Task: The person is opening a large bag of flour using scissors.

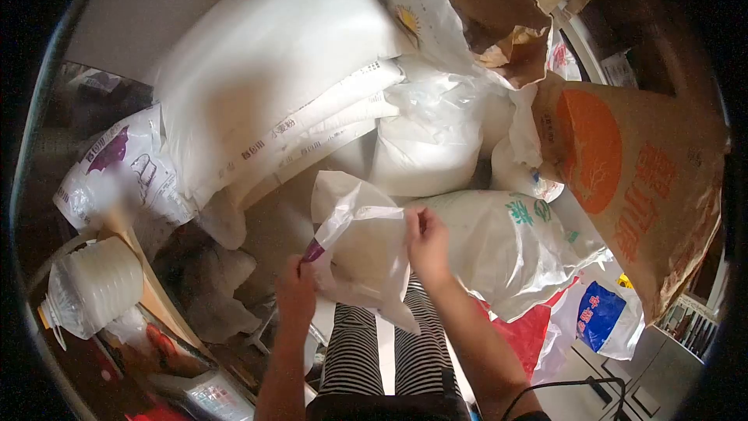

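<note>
A thin, translucent white plastic bag (362, 253) hangs open between my two hands, in front of my striped trousers. My left hand (298, 284) is closed on its left edge, beside a small purple printed patch. Higher up on the other side, my right hand (428, 240) pinches the bag's right edge. The bag's mouth faces up, and I see nothing inside it. Just right of my right hand lies a full white sack (510, 245) with green print. Behind the bag stands a clear plastic bag with white contents (428, 140).
A stack of large white printed bags (273, 78) fills the upper left. A brown paper sack with an orange circle (623, 179) leans at right. At lower left lies a ribbed plastic jug (97, 284). A black cable (580, 382) curves at lower right.
</note>
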A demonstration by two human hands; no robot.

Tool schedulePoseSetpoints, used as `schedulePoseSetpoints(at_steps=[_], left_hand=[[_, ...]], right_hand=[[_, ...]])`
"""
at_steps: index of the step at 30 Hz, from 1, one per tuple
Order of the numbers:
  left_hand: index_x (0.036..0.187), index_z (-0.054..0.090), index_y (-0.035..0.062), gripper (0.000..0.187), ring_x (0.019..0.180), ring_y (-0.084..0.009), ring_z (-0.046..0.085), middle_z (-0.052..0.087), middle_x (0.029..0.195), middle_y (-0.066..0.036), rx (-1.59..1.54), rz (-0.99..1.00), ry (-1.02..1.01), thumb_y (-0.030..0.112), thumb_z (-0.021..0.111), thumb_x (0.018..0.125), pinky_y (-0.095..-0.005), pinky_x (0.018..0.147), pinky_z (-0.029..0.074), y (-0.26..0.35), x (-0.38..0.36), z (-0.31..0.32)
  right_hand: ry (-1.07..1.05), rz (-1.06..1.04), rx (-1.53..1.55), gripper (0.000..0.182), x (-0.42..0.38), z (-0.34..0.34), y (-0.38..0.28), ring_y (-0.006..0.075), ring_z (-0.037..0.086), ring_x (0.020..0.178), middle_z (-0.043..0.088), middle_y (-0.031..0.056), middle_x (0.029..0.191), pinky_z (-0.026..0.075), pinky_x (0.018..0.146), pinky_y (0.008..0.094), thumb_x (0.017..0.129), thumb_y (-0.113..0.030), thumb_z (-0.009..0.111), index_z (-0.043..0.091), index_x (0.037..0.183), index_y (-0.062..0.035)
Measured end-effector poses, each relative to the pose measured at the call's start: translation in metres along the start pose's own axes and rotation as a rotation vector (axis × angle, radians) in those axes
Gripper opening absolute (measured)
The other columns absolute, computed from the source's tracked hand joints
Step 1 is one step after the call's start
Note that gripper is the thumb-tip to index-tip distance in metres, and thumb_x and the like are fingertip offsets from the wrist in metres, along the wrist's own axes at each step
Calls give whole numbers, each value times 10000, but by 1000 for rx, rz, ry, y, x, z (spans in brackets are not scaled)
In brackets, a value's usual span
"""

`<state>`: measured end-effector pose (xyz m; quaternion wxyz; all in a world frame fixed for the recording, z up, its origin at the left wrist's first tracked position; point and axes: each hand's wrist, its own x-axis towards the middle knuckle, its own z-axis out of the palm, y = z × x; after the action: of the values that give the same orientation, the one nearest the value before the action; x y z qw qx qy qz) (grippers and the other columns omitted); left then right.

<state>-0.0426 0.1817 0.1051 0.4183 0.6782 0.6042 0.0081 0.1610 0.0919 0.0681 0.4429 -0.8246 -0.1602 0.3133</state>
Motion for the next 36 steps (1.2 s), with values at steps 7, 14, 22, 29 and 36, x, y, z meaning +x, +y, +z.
schedulePoseSetpoints(at_steps=[7, 14, 22, 29, 36], left_hand=[[937, 543, 28, 181, 716, -375, 615, 612, 757, -184, 130, 146, 153, 202, 509, 900, -461, 653, 465, 18, -6, -11], [947, 536, 69, 137, 774, -393, 623, 635, 802, -173, 281, 142, 196, 183, 555, 875, -479, 654, 473, 2, -2, -23], [911, 533, 85, 86, 741, -385, 618, 626, 771, -164, 490, 162, 195, 150, 565, 864, -487, 640, 469, -48, 10, -59], [918, 535, 85, 90, 728, -380, 617, 624, 741, -151, 492, 159, 131, 132, 576, 852, -487, 631, 465, -24, 2, -84], [933, 541, 90, 91, 705, -377, 622, 635, 727, -146, 462, 140, 91, 128, 574, 856, -487, 639, 468, -31, 7, -83]], right_hand=[[-150, -188, -489, 293, -29, 2, -44, 380, 634, 780, 633, 232, 824, 501, 702, 451, 891, -259, 549, 567, 1031, -2], [-199, -153, -478, 419, -14, -35, -17, 393, 637, 833, 637, 244, 947, 506, 768, 435, 785, 21, 477, 594, 1175, -76], [-99, -195, -453, 341, 37, -79, -3, 366, 645, 853, 642, 242, 924, 501, 764, 368, 790, 11, 496, 651, 1086, -57], [-116, -142, -536, 294, 51, -87, -5, 375, 639, 873, 651, 225, 945, 501, 796, 408, 803, -44, 511, 667, 1051, -57], [-148, -94, -514, 288, 61, -89, 3, 364, 643, 861, 658, 218, 912, 497, 788, 402, 807, -82, 521, 668, 1053, -50]])
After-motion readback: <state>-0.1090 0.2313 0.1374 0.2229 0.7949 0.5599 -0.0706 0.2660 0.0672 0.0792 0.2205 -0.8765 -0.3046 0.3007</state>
